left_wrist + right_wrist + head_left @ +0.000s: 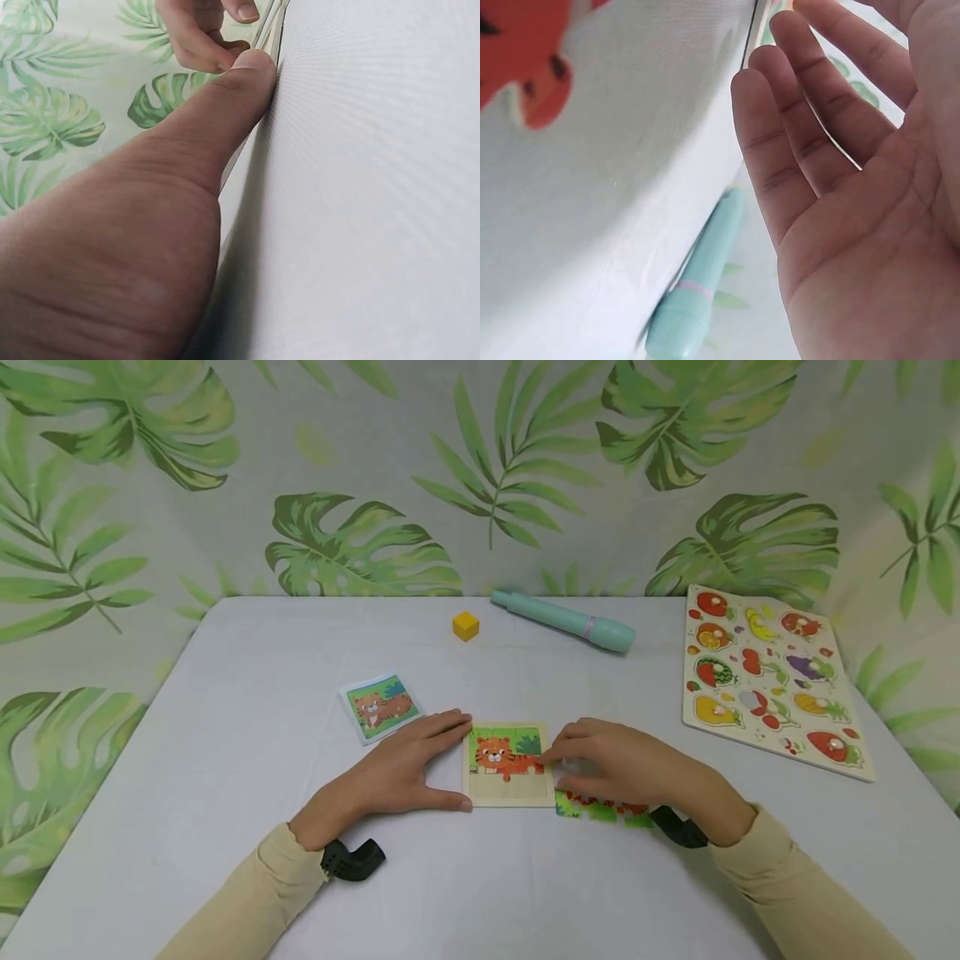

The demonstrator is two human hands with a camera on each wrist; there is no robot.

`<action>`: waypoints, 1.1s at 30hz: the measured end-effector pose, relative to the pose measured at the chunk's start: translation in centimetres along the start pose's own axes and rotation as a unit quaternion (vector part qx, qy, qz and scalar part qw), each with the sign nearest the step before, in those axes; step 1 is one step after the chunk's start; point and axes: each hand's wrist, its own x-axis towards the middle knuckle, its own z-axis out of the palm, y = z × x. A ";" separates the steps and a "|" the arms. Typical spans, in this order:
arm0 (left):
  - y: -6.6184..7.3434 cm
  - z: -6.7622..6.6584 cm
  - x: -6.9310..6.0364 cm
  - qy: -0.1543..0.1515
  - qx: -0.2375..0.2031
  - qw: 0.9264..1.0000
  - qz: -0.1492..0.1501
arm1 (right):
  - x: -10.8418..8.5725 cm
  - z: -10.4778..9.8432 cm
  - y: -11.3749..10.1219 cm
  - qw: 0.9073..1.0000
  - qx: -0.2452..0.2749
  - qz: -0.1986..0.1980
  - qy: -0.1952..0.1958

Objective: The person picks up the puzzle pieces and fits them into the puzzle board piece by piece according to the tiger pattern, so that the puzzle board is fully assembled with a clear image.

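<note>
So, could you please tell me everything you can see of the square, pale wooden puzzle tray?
The square, pale wooden tray lies flat on the white table. Joined tiger pieces, orange on green, fill its upper part; the lower is bare but for a rounded tab. The left hand touches its left edge with fingers and thumb; the right hand reaches over its right edge.

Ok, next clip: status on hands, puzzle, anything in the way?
Left hand touching left edge of puzzle. Right hand at its right side. Upper part filled, bottom bare. Nothing apparently blocking; loose pieces beside it.
</note>
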 end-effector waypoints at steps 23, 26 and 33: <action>0.0 0.0 0.1 -0.009 -0.004 1.000 -0.013 | -2.3 0.4 0.2 0.998 0.040 0.035 -0.039; 0.0 0.1 0.0 -0.009 -0.002 1.000 -0.013 | -2.2 0.5 0.1 0.998 0.037 0.034 -0.040; -0.1 0.1 0.1 -0.007 -0.003 1.000 -0.011 | -2.2 0.5 0.1 0.998 0.033 0.040 -0.044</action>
